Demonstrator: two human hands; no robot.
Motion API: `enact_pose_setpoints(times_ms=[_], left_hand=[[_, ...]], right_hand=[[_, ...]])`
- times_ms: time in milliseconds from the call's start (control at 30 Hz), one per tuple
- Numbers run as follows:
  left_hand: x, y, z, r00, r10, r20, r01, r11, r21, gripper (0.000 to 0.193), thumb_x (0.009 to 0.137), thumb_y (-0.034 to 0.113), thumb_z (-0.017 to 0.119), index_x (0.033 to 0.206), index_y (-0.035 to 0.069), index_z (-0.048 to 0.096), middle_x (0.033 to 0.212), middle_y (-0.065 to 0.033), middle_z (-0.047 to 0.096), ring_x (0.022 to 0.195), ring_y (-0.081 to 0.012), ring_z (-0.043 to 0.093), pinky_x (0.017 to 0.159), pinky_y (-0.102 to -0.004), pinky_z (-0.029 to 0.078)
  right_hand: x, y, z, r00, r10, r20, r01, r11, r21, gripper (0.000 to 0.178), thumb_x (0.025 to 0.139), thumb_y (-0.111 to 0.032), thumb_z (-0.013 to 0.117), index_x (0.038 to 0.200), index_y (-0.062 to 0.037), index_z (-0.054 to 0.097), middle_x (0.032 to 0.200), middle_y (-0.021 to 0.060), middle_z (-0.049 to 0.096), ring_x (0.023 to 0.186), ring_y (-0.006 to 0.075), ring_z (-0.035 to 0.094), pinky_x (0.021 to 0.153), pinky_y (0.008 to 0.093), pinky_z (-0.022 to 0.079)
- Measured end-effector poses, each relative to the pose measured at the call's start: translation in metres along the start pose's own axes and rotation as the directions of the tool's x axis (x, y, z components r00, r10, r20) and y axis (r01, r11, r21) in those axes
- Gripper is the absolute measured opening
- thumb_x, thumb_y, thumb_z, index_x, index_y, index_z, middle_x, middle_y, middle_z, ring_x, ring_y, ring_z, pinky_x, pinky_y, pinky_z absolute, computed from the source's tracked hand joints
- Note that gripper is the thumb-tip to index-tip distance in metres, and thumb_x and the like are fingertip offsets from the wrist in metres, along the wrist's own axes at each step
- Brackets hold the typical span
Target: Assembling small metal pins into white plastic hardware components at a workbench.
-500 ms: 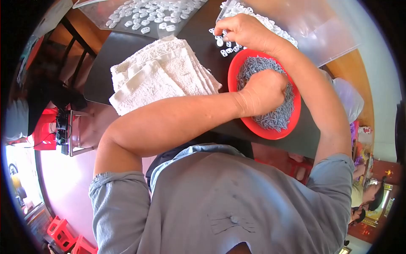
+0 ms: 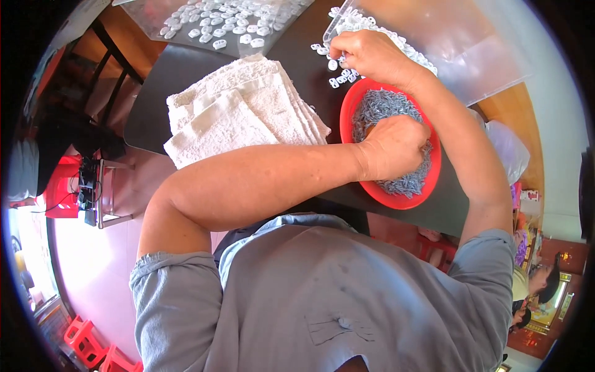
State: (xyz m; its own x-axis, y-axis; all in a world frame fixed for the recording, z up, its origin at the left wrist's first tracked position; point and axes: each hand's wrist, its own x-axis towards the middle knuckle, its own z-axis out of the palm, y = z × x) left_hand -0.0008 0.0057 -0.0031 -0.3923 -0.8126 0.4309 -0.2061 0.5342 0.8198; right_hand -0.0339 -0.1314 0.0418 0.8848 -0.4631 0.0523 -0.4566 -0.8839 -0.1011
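Note:
My left hand (image 2: 396, 147) is curled into a fist low over a red bowl (image 2: 348, 121) heaped with small, thin, grey screw-like pieces (image 2: 387, 102). Its fingertips are hidden, so what they hold cannot be seen. Beyond the bowl, my right hand (image 2: 372, 57) bends down among small white oval plastic pieces (image 2: 362, 23) with holes. Its thumb and fingers come together at the near edge of that pile. Whatever lies between them is too small to make out. My right forearm passes over the bowl's right rim.
A stack of white terry cloths (image 2: 242, 115) lies left of the bowl on the dark table (image 2: 158, 93). Clear plastic bags (image 2: 477, 46) are at the far side, one with more white pieces (image 2: 219, 44). Red stools (image 2: 87, 341) stand at lower left; people are at right.
My right hand has shifted slightly right and nearer, its fingers closer together over the white pieces. My left hand stays at the bowl, moved slightly right. The whole view has shifted a little.

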Motion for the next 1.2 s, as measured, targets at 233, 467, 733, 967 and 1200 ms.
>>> enact_pose_setpoints(times_ms=[233, 467, 733, 967, 1200], left_hand=[[0.001, 0.0, 0.002, 0.999, 0.008, -0.035, -0.008, 1.0, -0.011, 0.008, 0.076, 0.005, 0.064, 0.078, -0.002, 0.061, 0.075, -0.0216, 0.063, 0.078, -0.0399, 0.063, 0.071, -0.0473, 0.049], [0.0, 0.0, 0.001, 1.0, 0.012, -0.025, -0.012, 1.0, 0.005, 0.009, 0.075, 0.005, 0.065, 0.079, -0.002, 0.061, 0.075, -0.0216, 0.064, 0.078, -0.0399, 0.064, 0.071, -0.0473, 0.049], [-0.001, 0.0, 0.002, 0.998, 0.033, -0.061, -0.032, 0.999, 0.014, 0.008, 0.073, 0.004, 0.064, 0.077, -0.003, 0.063, 0.072, -0.0221, 0.063, 0.075, -0.0398, 0.063, 0.069, -0.0472, 0.05], [-0.002, -0.002, 0.001, 0.996, 0.032, -0.08, -0.031, 0.999, 0.007, 0.007, 0.073, 0.003, 0.063, 0.074, -0.003, 0.063, 0.073, -0.0223, 0.063, 0.075, -0.0398, 0.063, 0.069, -0.0465, 0.05], [0.001, 0.0, -0.003, 0.995, 0.089, -0.046, -0.092, 0.993, -0.069, 0.009, 0.076, 0.005, 0.064, 0.077, -0.004, 0.063, 0.071, -0.0204, 0.063, 0.068, -0.0345, 0.064, 0.065, -0.0425, 0.051]], right_hand=[[0.0, 0.0, 0.008, 0.999, 0.039, 0.039, -0.039, 0.999, 0.007, 0.022, 0.074, -0.011, 0.063, 0.094, -0.0051, 0.066, 0.092, 0.0088, 0.069, 0.08, 0.0268, 0.065, 0.074, 0.0385, 0.051], [0.002, -0.006, 0.002, 1.0, 0.011, 0.027, -0.013, 0.998, 0.058, 0.021, 0.076, -0.014, 0.064, 0.095, -0.0081, 0.068, 0.087, 0.0091, 0.069, 0.079, 0.0279, 0.065, 0.074, 0.0393, 0.051], [0.017, -0.031, 0.003, 0.988, 0.015, 0.155, -0.034, 0.992, 0.119, 0.015, 0.079, -0.017, 0.067, 0.09, -0.0059, 0.064, 0.079, 0.0078, 0.065, 0.069, 0.0223, 0.062, 0.065, 0.0356, 0.047], [0.021, -0.033, 0.007, 0.986, -0.052, 0.161, 0.033, 0.993, 0.115, 0.014, 0.077, -0.015, 0.067, 0.083, -0.0061, 0.059, 0.07, 0.008, 0.058, 0.062, 0.0235, 0.057, 0.061, 0.0372, 0.044], [-0.001, -0.004, 0.003, 1.0, 0.025, 0.004, -0.025, 0.918, 0.396, 0.011, 0.079, -0.011, 0.065, 0.084, -0.0022, 0.059, 0.069, 0.0003, 0.057, 0.065, 0.0125, 0.056, 0.06, 0.0303, 0.043]])
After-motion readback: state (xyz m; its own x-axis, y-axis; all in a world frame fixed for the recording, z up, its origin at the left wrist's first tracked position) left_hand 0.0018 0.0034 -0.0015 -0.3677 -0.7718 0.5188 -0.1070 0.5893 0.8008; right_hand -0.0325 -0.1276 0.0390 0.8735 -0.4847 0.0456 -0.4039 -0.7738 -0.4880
